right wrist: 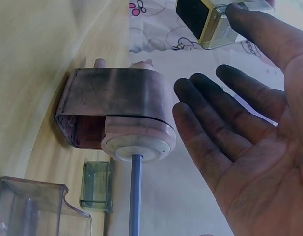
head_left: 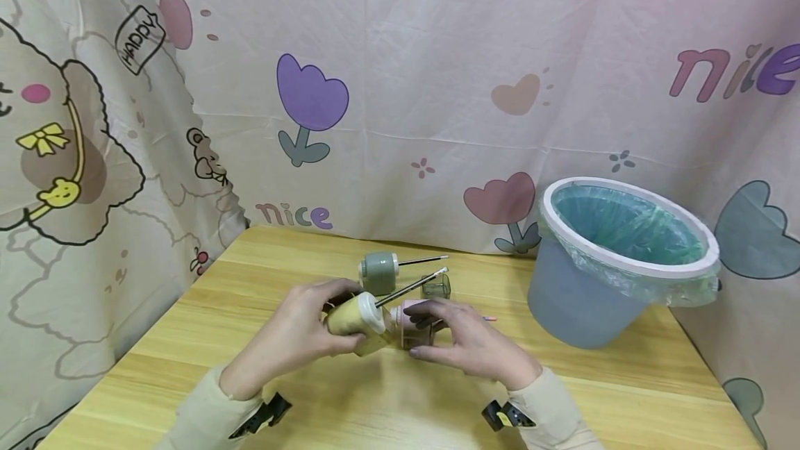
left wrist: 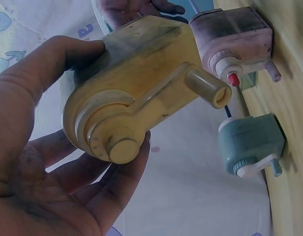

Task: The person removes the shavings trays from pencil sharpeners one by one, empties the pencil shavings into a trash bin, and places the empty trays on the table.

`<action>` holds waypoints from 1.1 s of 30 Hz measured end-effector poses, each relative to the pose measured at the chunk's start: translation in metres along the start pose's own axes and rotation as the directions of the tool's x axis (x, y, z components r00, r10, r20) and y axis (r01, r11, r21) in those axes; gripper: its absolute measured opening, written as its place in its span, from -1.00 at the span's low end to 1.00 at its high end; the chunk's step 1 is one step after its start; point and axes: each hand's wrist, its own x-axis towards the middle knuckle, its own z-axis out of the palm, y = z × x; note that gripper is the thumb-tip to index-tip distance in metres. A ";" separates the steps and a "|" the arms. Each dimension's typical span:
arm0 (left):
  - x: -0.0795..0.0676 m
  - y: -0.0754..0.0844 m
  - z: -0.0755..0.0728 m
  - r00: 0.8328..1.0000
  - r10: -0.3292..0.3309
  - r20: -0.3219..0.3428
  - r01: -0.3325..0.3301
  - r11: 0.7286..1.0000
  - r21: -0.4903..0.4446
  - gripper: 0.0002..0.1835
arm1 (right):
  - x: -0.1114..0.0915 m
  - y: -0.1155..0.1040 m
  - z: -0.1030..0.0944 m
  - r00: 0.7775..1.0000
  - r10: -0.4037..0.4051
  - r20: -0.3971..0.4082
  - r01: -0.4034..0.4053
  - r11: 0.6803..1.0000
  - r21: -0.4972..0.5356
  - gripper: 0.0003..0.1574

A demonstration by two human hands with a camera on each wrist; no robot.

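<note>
My left hand (head_left: 300, 321) grips a yellow crank pencil sharpener (head_left: 347, 318), its fingers and thumb around the body. A dark pencil (head_left: 409, 288) sticks out of it, tilted up to the right. The crank (left wrist: 161, 91) faces the left wrist camera. Beside it, my right hand (head_left: 459, 339) has its fingers extended over a pink pencil sharpener (right wrist: 119, 98) that stands on the table. A blue pencil (right wrist: 136, 196) is in that one, and its drawer slot is open. The right thumb overlaps the yellow sharpener in the right wrist view; contact I cannot tell.
Behind the hands stands a green pencil sharpener (head_left: 378, 273) holding a dark pencil (head_left: 425, 260). Near it lies a green see-through drawer (head_left: 437, 287). A clear drawer (right wrist: 28, 206) lies by the pink sharpener. A lined waste bin (head_left: 581, 297) stands at the right.
</note>
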 end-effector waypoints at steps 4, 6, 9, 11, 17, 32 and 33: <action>-0.001 0.001 0.002 0.999 0.035 -0.003 -0.035 0.999 -0.008 -0.39 | 0.000 -0.003 0.001 1.000 0.011 -0.004 -0.011 1.000 0.016 -0.19; -0.001 0.002 0.003 0.999 0.054 -0.002 -0.054 0.998 -0.013 -0.39 | 0.000 -0.004 0.002 1.000 0.012 -0.003 -0.012 1.000 0.022 -0.17; -0.001 0.004 0.004 0.998 0.070 0.005 -0.070 0.997 -0.018 -0.40 | 0.001 -0.006 0.002 1.000 -0.004 -0.006 0.005 0.999 0.037 -0.18; -0.001 0.005 0.005 0.997 0.075 0.009 -0.075 0.997 -0.021 -0.41 | 0.002 -0.006 0.002 1.000 -0.023 -0.012 0.023 0.999 0.049 -0.20; 0.002 0.010 0.006 0.995 0.098 0.014 -0.098 0.995 -0.028 -0.42 | 0.001 -0.008 0.002 0.999 -0.044 -0.030 0.046 0.997 0.054 -0.24; 0.013 0.018 0.011 0.989 0.140 0.053 -0.138 0.990 -0.041 -0.40 | 0.002 -0.011 0.000 0.995 -0.083 -0.052 0.087 0.991 0.099 -0.38; 0.014 0.019 0.012 0.988 0.142 0.058 -0.140 0.989 -0.041 -0.40 | 0.002 -0.010 0.000 0.995 -0.087 -0.054 0.092 0.991 0.100 -0.36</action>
